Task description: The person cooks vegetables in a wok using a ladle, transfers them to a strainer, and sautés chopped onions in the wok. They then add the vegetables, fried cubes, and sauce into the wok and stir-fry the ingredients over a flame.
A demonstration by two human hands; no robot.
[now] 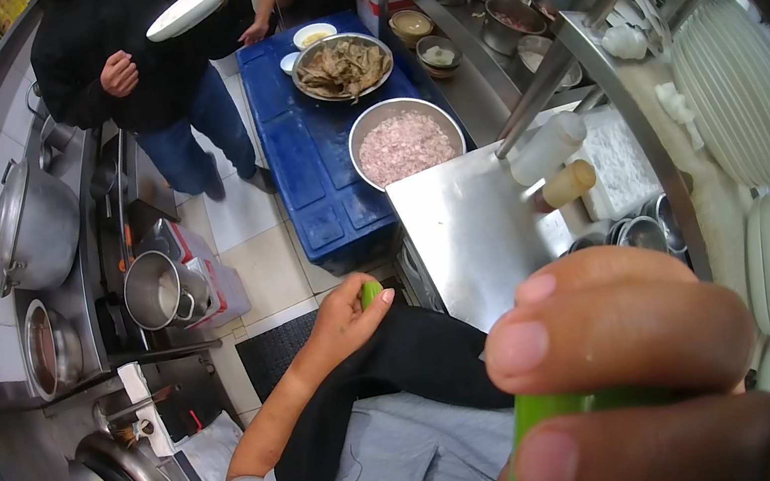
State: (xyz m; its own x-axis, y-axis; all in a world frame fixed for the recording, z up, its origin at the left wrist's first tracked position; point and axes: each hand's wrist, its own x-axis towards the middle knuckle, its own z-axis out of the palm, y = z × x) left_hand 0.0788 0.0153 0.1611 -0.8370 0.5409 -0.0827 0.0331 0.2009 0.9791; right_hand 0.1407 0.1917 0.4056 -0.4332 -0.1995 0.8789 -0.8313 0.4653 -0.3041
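Very near the camera, my right hand is large in view at the lower right, its fingers closed round a bright green thing whose kind I cannot make out. Further down and left, my left hand is closed in front of my black apron. A short bright green piece sticks out between its thumb and fingers; the rest is hidden in the fist. Whether the two green pieces belong together does not show. A bare steel worktop lies just beyond both hands.
A blue chest bears a bowl of pale pink chopped food and a bowl of brown pieces. Behind it a person in black holds a white plate. Stacked plates stand right; pots line the left.
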